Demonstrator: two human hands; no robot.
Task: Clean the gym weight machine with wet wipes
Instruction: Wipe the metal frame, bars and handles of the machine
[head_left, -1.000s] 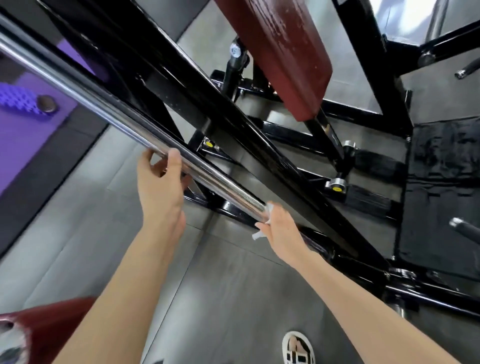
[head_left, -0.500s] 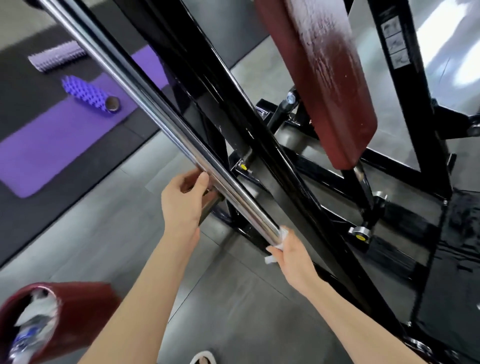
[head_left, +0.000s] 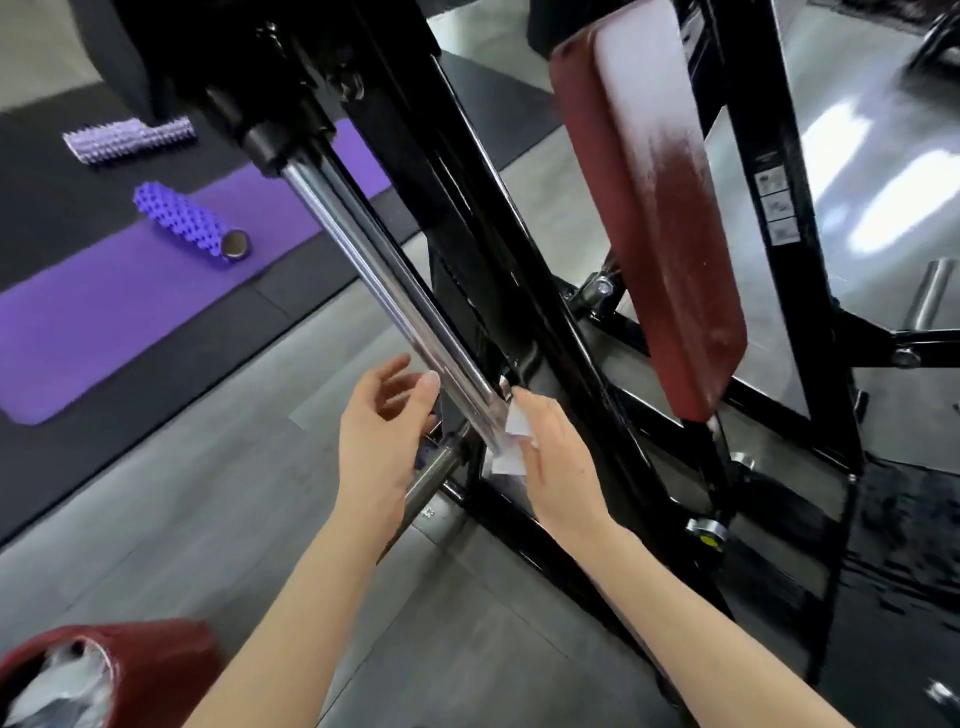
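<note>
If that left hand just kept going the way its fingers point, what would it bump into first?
Most likely the chrome bar: the left hand is open, its fingers aimed up and right, almost at the bar. Depth is hard to judge.

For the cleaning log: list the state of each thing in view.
chrome rod: slanted, wipe at its lower end.
wet wipe: crumpled, pressed against the rod.
right hand: holds the wipe.
left hand: open, beside the rod.
red pad: tilted, whitish patch on upper face.
purple roller: lying on the purple mat.
</note>
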